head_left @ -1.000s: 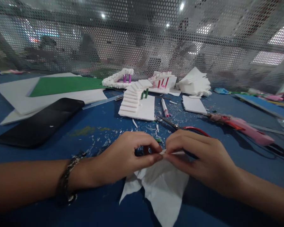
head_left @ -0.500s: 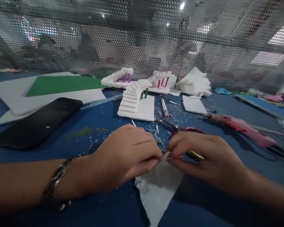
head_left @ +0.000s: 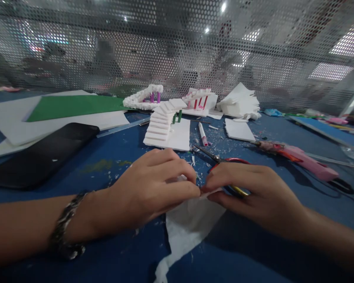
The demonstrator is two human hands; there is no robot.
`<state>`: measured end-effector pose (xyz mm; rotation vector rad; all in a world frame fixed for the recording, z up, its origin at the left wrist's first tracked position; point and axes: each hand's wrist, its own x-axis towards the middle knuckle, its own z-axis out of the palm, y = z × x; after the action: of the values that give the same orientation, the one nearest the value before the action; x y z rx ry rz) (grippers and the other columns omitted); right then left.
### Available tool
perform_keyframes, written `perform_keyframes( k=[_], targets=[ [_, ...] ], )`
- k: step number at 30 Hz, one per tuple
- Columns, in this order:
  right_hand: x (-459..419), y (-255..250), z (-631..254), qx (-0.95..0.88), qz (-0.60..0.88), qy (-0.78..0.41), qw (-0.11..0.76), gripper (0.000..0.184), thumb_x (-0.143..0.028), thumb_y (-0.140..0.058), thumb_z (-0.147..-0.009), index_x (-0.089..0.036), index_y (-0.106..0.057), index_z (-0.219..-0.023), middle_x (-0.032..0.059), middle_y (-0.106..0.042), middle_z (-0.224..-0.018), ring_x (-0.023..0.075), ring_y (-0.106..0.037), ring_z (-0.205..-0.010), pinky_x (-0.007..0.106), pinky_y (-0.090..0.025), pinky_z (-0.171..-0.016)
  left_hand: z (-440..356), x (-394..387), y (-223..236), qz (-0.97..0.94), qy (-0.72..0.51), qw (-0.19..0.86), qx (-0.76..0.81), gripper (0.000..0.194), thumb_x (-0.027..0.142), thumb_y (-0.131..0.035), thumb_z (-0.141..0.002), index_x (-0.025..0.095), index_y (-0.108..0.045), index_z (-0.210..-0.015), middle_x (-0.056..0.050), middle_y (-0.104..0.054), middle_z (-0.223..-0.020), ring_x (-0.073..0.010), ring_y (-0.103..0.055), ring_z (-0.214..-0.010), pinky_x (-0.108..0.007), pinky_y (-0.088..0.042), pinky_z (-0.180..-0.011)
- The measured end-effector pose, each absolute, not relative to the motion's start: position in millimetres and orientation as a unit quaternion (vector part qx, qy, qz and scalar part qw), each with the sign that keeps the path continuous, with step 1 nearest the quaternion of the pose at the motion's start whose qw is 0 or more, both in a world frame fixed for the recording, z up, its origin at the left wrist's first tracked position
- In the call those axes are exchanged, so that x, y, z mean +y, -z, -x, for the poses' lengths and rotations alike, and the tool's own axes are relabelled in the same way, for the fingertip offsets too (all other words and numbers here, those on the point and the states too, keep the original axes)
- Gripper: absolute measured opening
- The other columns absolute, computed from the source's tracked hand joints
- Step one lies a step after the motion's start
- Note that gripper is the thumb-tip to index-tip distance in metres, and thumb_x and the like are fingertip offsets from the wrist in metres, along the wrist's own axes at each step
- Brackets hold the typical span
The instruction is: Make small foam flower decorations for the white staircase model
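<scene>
A thin white sheet of tissue paper [head_left: 191,220] hangs from the fingertips of both my hands, its lower end narrowing to a crumpled tail on the blue table. My left hand [head_left: 156,184], with a dark bracelet at the wrist, pinches the paper's top edge. Facing it, my right hand [head_left: 250,192] grips the same edge between thumb and fingers. Scissors with red and yellow handles [head_left: 216,158] lie just behind my right hand, which covers part of them. Ahead of my left hand stands a small white staircase model [head_left: 162,122] with green posts.
A black phone-like slab [head_left: 44,153] lies at left, near white sheets and a green sheet [head_left: 76,107]. A marker [head_left: 202,134], a white square [head_left: 239,129] and a pink glue gun [head_left: 303,159] are to the right. Two more models and a perforated metal screen [head_left: 177,47] stand behind.
My left fingers have lifted and spread a little at the paper's edge. The paper's lower end has swung left and now trails as a twisted strip. The view has shifted slightly.
</scene>
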<state>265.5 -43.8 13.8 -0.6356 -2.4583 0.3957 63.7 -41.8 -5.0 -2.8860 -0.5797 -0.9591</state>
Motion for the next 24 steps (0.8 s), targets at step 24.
perform_keyframes(
  k=[24],
  targets=[
    [-45.6, -13.7, -267.5, -0.914, 0.265, -0.159, 0.264, 0.017, -0.011, -0.059, -0.072, -0.017, -0.058, -0.087, -0.0018, -0.065, -0.081, 0.0056, -0.059, -0.073, 0.011, -0.043, -0.068, -71.4, -34.3, 0.1, 0.779, 0.304, -0.416, -0.358, 0.01, 0.023, -0.054, -0.075, 0.016, -0.059, -0.072, 0.004, -0.059, -0.068, -0.0077, -0.053, -0.064, -0.016, -0.04, -0.058]
  ],
)
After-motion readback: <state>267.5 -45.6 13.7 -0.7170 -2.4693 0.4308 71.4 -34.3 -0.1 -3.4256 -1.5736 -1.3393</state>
